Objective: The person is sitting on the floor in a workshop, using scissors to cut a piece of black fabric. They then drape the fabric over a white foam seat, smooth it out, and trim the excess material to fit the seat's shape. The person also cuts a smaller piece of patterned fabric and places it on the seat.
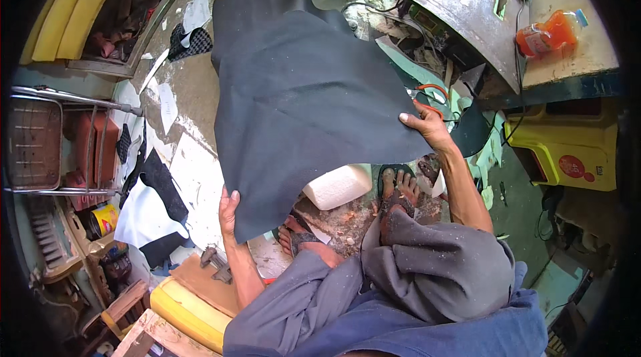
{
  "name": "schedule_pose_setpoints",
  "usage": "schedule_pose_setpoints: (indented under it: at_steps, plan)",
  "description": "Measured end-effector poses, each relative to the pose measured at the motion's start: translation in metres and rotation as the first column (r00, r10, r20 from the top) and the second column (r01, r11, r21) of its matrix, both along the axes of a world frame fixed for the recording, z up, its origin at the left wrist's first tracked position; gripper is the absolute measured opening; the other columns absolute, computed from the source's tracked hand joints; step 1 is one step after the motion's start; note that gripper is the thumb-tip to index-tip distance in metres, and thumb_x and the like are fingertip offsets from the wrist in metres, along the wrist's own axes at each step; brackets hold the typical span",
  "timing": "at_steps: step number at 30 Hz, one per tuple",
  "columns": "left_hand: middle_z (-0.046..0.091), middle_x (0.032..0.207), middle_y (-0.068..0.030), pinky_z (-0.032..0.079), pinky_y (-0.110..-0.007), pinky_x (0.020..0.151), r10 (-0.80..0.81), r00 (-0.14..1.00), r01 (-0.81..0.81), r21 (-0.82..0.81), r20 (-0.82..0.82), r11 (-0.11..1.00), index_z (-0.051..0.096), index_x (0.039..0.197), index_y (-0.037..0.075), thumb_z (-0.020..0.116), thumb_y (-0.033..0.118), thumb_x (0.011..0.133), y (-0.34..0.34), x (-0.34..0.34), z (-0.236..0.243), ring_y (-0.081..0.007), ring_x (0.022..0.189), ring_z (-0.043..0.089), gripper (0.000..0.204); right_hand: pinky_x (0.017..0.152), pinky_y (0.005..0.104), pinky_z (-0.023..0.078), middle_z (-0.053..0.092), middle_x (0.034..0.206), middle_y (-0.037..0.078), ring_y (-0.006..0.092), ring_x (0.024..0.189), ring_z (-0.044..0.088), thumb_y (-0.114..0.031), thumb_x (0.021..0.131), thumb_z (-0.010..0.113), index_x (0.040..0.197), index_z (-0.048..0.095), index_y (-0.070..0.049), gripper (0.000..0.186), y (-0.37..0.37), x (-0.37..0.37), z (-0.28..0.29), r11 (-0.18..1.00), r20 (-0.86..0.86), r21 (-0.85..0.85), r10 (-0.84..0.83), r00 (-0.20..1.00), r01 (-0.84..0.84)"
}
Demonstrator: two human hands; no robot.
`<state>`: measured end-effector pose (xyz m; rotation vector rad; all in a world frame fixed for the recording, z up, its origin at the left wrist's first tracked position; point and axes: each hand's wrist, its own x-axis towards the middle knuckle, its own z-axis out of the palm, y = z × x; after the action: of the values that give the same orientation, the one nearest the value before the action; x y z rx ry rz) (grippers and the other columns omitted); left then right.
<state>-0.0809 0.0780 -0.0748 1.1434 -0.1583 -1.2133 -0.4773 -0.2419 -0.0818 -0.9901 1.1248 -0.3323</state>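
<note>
A large dark grey, flexible sheet (294, 90) stretches in front of me across the centre of the head view. My left hand (230, 210) grips its near left corner, the thumb showing at the edge. My right hand (427, 126) holds the right edge, thumb on top and fingers partly hidden. Just beyond that hand are scissors with orange handles (434, 111); I cannot tell whether my fingers touch them. Under the sheet's near edge a white block (337, 187) sits on the floor beside my bare feet (398, 191).
White and dark scraps (167, 106) litter the floor. At left stand a metal rack (37, 143) and wooden clutter; a yellow cushion (189, 313) lies below. At right are a metal-topped bench (461, 23), an orange drink bottle (547, 33) on a ledge and a yellow box (581, 143).
</note>
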Motion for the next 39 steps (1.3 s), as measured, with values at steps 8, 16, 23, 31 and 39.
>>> schedule_pose_setpoints:
  at_steps: [8,16,23,31,39]
  plan:
    - [0.063,0.131,-0.0171,0.052,-0.04,0.102,-0.143,0.988,0.15,0.124,-0.063,0.981,0.048,0.141,-0.004,0.068,0.012,0.095,0.03,-0.009,-0.016,-0.0278,0.114,0.066,0.052,0.116,0.0381,0.035,0.046,0.151,0.029,0.0334,0.142,0.045,-0.048,0.078,0.083,0.149,0.037,0.014,0.105,0.002,-0.028,-0.043,0.984,-0.282,-0.122,0.094,0.955,-0.133]
    - [0.071,0.114,-0.0141,0.057,-0.035,0.09,-0.306,0.952,0.286,0.421,-0.021,0.861,0.057,0.13,-0.006,0.071,0.004,0.091,0.017,-0.035,-0.05,-0.0206,0.099,0.07,0.043,0.068,0.0334,0.055,0.067,0.114,0.016,0.0198,0.089,0.068,-0.028,0.082,0.085,0.135,0.053,0.011,0.074,0.024,-0.029,-0.069,0.877,-0.141,0.242,0.454,0.88,-0.414]
    - [0.066,0.069,-0.0067,0.05,-0.033,0.06,-0.596,0.741,0.204,0.743,0.308,0.638,0.066,0.099,-0.005,0.076,0.014,0.088,-0.025,-0.067,-0.065,-0.0114,0.061,0.054,0.024,0.05,0.0308,0.035,0.053,0.066,0.001,0.0134,0.051,0.044,-0.039,0.082,0.085,0.074,0.059,-0.006,0.043,-0.006,-0.001,-0.077,0.538,-0.126,0.23,0.843,0.523,-0.811]
    - [0.064,0.121,-0.0237,0.047,-0.042,0.094,-0.652,0.247,-0.149,0.693,0.717,0.706,0.056,0.13,-0.005,0.068,0.016,0.09,-0.039,-0.062,-0.046,-0.036,0.106,0.062,0.047,0.067,0.0421,0.054,0.072,0.079,0.014,0.029,0.079,0.072,-0.046,0.078,0.083,0.093,0.073,-0.003,0.047,-0.006,0.008,-0.062,0.421,-0.451,0.161,0.836,0.313,-0.893]
    - [0.055,0.139,-0.0211,0.034,-0.049,0.115,-0.3,-0.086,0.26,0.312,0.95,0.914,0.054,0.137,0.001,0.066,0.021,0.094,-0.11,-0.109,0.054,-0.0376,0.135,0.048,0.049,0.077,0.0436,0.053,0.067,0.089,0.016,0.0366,0.088,0.067,-0.028,0.08,0.077,0.1,0.063,-0.004,0.035,0.007,0.005,0.018,0.612,-0.366,-0.563,0.418,0.831,-0.555]
